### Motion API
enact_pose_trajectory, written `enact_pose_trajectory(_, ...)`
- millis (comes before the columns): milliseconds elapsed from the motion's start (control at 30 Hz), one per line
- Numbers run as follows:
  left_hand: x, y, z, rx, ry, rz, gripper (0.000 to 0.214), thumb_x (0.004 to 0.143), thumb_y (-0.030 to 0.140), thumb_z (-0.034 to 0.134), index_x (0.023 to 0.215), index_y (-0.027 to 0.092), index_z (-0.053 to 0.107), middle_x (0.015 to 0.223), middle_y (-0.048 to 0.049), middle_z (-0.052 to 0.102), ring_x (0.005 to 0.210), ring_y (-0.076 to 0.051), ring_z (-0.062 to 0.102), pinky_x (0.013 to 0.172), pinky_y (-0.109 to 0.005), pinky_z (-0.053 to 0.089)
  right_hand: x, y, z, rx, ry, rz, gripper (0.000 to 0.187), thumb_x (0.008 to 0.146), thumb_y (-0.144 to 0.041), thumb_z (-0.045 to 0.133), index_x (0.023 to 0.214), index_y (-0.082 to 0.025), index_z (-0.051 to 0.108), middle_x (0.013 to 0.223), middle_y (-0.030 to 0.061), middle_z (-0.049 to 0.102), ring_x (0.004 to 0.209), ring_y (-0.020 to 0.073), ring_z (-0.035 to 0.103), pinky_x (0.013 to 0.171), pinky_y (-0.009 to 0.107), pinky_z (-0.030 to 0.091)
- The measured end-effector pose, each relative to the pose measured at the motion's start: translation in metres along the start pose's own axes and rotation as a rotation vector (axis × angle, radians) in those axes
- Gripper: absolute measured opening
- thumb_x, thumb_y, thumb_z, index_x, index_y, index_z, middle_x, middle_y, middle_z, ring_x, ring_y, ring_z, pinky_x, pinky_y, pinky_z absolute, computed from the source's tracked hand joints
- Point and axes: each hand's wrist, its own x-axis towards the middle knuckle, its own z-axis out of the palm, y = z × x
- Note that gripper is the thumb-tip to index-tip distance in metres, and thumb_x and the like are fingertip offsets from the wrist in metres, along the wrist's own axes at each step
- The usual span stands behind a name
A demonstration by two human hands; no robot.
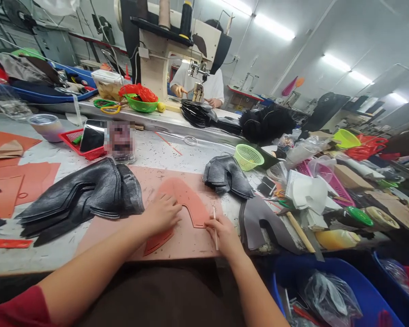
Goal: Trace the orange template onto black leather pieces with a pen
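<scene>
My left hand [162, 214] lies on an orange curved pattern piece [195, 200], fingers resting on its left arm. The piece is horseshoe-shaped, with slots near its edges, and sits on a pinkish mat [191, 247]. Between the fingers of my right hand [225, 234] is a thin white pen-like stick [215, 229], upright beside the piece's right end. Its exact kind is hard to make out. Left of my left hand rests a stack of black leather pieces [100, 188]. A smaller black stack [226, 175] lies beyond my right hand, with grey curved pieces [259, 222] to the right.
Ahead stands a sewing machine [153, 59], with a person [213, 84] behind it. A red basket [93, 152] holds a phone. On the right are a green basket [248, 156], a wooden-handled tool [300, 231] and a glue bottle [337, 238]. Blue bins [330, 268] stand below the table edge.
</scene>
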Motion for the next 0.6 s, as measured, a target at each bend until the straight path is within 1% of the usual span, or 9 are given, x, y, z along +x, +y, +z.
enact_pose_trajectory(67,0.018,0.006,0.008,-0.043,0.036,0.081,0.028,0.08,0.03,0.058,0.105,0.016,0.063,0.115,-0.0144,0.058,0.11,-0.029,0.051,0.095,-0.043,0.038,0.001,0.0,0.003,-0.002,0.022,0.001,0.013,0.081,-0.015,0.057,0.086,-0.022,0.067,0.09,0.0076,0.062,0.088,0.0216,0.059,0.076,0.035,0.05)
enact_pose_trajectory(133,0.03,0.008,0.02,-0.086,0.082,0.148,0.033,0.081,0.033,0.057,0.112,0.02,0.06,0.125,-0.013,0.053,0.117,-0.03,0.047,0.099,-0.044,0.036,0.003,-0.001,0.004,0.004,0.04,0.001,0.012,0.081,-0.015,0.058,0.086,-0.021,0.067,0.09,0.0073,0.061,0.086,0.021,0.058,0.076,0.035,0.05)
enact_pose_trajectory(267,0.036,0.003,0.039,-0.111,0.115,0.174,0.034,0.082,0.036,0.056,0.113,0.023,0.06,0.124,-0.011,0.055,0.119,-0.031,0.046,0.1,-0.047,0.036,0.003,-0.002,0.005,0.015,0.08,0.005,0.013,0.082,-0.015,0.057,0.086,-0.021,0.068,0.089,0.0069,0.06,0.086,0.0202,0.058,0.076,0.034,0.049)
enact_pose_trajectory(367,0.036,0.0,0.043,-0.101,0.116,0.171,0.036,0.083,0.037,0.056,0.115,0.024,0.059,0.126,-0.0105,0.054,0.12,-0.032,0.045,0.1,-0.047,0.037,0.002,-0.001,0.005,0.026,0.067,0.024,0.015,0.084,-0.017,0.054,0.087,-0.022,0.068,0.088,0.0071,0.06,0.088,0.0206,0.057,0.077,0.034,0.048)
enact_pose_trajectory(433,0.036,0.0,0.042,-0.091,0.109,0.177,0.036,0.083,0.038,0.055,0.116,0.025,0.059,0.126,-0.0099,0.054,0.12,-0.031,0.045,0.1,-0.046,0.037,0.005,0.003,0.001,0.084,0.028,0.04,0.019,0.086,-0.019,0.05,0.089,-0.023,0.068,0.088,0.0069,0.061,0.088,0.0201,0.057,0.077,0.034,0.047)
enact_pose_trajectory(533,0.037,0.0,0.041,-0.08,0.09,0.172,0.036,0.084,0.04,0.053,0.117,0.025,0.059,0.127,-0.0093,0.054,0.12,-0.031,0.045,0.1,-0.046,0.037,0.011,0.009,-0.011,0.265,0.017,0.096,0.025,0.09,-0.025,0.042,0.098,-0.023,0.066,0.089,0.0059,0.064,0.085,0.0182,0.059,0.076,0.031,0.047)
enact_pose_trajectory(600,0.038,0.0,0.041,-0.079,0.086,0.158,0.036,0.084,0.041,0.052,0.116,0.026,0.059,0.127,-0.0089,0.054,0.12,-0.031,0.045,0.1,-0.046,0.037,0.017,0.01,-0.019,0.398,0.029,0.158,0.029,0.091,-0.031,0.038,0.096,-0.021,0.065,0.085,0.0053,0.065,0.08,0.0166,0.06,0.073,0.029,0.047)
